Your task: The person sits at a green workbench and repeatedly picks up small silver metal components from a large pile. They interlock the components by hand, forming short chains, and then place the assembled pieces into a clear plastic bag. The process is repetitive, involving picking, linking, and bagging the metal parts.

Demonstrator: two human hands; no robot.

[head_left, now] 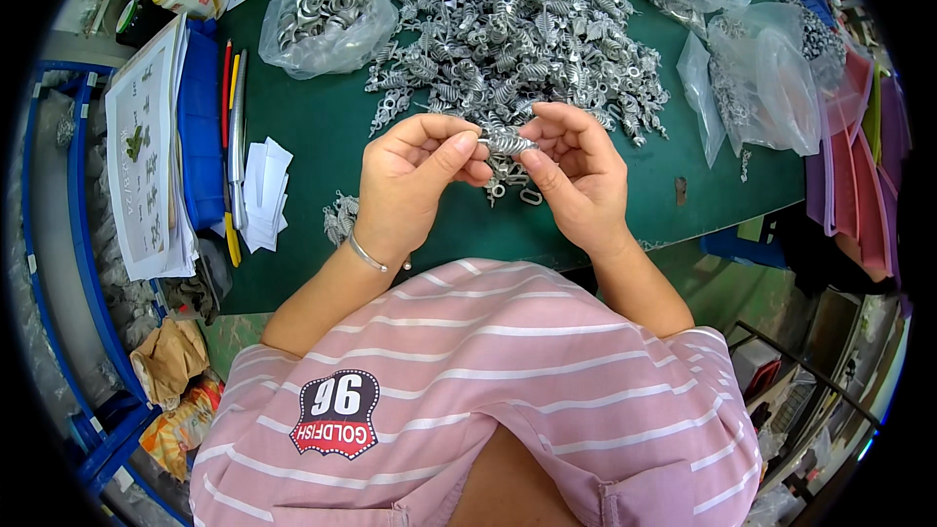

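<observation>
Between my hands, over the near edge of a metal pile, is a small silver spiral metal piece (pixel 508 143). My left hand (pixel 415 171) pinches its left end between thumb and fingers. At its right end, my right hand (pixel 583 171) closes thumb and fingertips on it, the other fingers loosely curled. Behind them spreads a large heap of similar silver spiral pieces (pixel 517 34) with rings and links. A few loose links (pixel 530 196) lie just below the held piece. A smaller cluster of metal pieces (pixel 342 218) sits beside my left wrist.
The green table (pixel 468 244) carries an open plastic bag of metal rings (pixel 327 15) at the back left. Clear bags of metal parts (pixel 766 68) stand at the right. Pens, paper slips (pixel 264 195) and a blue bin (pixel 200 127) line the left side.
</observation>
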